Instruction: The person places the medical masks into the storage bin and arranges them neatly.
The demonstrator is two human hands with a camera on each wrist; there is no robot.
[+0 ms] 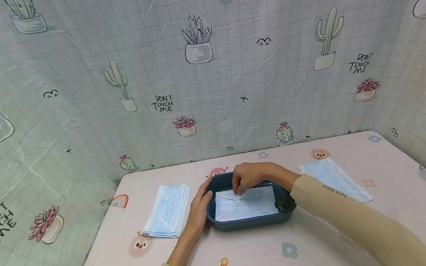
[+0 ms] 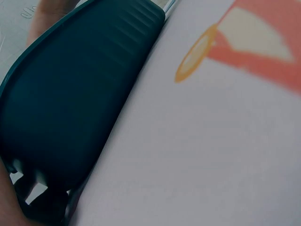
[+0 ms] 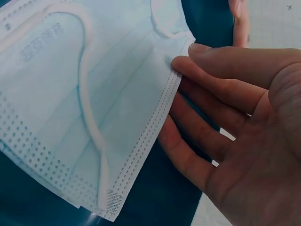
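Note:
A dark teal plastic basket (image 1: pixel 252 222) stands in the middle of the table, with pale blue face masks (image 1: pixel 245 205) lying flat inside. My left hand (image 1: pixel 197 207) grips the basket's left end at the rim; the left wrist view mostly shows the basket's side wall (image 2: pixel 80 99). Over the basket, my right hand (image 1: pixel 251 176) reaches in from the right with bent fingers. Close up in the right wrist view, the thumb and index finger of that hand (image 3: pixel 249 117) pinch the edge of the top mask (image 3: pixel 117 94), and the other fingertips are hidden beneath it.
To the left of the basket lies a stack of blue masks (image 1: pixel 168 211). More masks (image 1: pixel 335 178) lie to the right, partly behind the right forearm. A printed cloth (image 1: pixel 291 260) covers the table, and a patterned curtain (image 1: pixel 205 83) surrounds its back and sides.

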